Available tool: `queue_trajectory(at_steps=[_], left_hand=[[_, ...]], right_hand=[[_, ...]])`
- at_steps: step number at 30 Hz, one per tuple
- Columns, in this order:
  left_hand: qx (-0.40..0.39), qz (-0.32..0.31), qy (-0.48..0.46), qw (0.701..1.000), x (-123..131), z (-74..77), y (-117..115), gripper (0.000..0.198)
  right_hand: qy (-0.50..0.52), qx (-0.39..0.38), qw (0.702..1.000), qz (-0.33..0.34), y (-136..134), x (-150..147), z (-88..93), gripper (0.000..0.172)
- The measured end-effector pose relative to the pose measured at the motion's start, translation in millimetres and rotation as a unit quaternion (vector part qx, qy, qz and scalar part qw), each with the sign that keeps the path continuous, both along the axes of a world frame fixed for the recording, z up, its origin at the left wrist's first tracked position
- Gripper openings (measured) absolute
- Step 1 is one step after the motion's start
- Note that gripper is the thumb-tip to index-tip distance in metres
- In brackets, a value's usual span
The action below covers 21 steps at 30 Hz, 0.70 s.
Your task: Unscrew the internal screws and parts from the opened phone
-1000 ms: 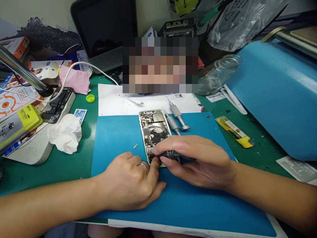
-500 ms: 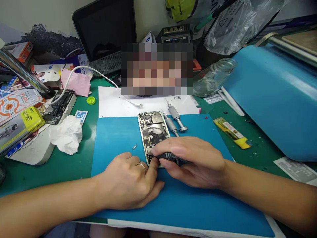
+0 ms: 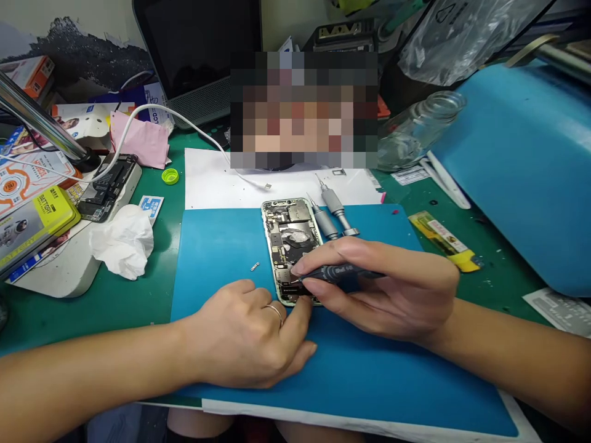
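Observation:
An opened phone (image 3: 277,240) with bare circuit boards lies on the blue mat (image 3: 221,246). My left hand (image 3: 258,338) is curled at its lower end, the index fingertip pressed on the bottom edge and the thumb apart below. Between the thumb and fingers of my right hand (image 3: 392,289) is a slim black pen-like tool (image 3: 339,272), its fine tip over the phone's lower part. Beyond the phone's right side lie two grey screwdrivers (image 3: 335,203). A tiny metal piece (image 3: 255,266) rests left of the phone. My fingers hide the phone's lower right corner.
White paper (image 3: 207,184) and a cable plug (image 3: 268,186) lie behind the mat. On the left are crumpled tissue (image 3: 124,243), another opened phone (image 3: 108,187) and boxes. A glass jar (image 3: 415,135) and a yellow packet (image 3: 446,241) are on the right. A person's blurred face is opposite.
My right hand has lifted and shifted slightly, showing more of the black tool, whose tip now stands clear of my left index finger. The whole view has shifted a little.

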State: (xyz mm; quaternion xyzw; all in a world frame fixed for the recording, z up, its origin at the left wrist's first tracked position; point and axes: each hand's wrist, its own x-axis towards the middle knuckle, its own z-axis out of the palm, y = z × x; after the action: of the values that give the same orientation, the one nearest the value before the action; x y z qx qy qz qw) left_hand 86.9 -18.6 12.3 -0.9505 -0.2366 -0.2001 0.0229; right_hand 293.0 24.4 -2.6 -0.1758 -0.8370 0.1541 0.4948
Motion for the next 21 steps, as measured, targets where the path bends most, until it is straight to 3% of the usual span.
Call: queue_trajectory(at_steps=[4,9,11,21], left_hand=[[-0.002,-0.027,-0.016,1.0,0.8,0.7,0.9,0.033],[0.058,-0.223,-0.067,0.971,1.0,4.0,-0.6,0.025],[0.078,-0.26,-0.071,0.96,1.0,3.3,-1.5,0.025],[0.027,-0.163,-0.098,0.981,2.0,4.8,-0.3,0.025]], right_hand=[[-0.025,0.007,1.0,-0.017,0.2,0.7,-0.1,0.067],[-0.015,0.013,1.0,0.002,2.5,3.3,-1.3,0.06],[-0.014,0.004,1.0,0.008,2.2,4.1,-1.1,0.057],[0.0,0.012,1.0,-0.008,2.1,-3.8,1.0,0.05]])
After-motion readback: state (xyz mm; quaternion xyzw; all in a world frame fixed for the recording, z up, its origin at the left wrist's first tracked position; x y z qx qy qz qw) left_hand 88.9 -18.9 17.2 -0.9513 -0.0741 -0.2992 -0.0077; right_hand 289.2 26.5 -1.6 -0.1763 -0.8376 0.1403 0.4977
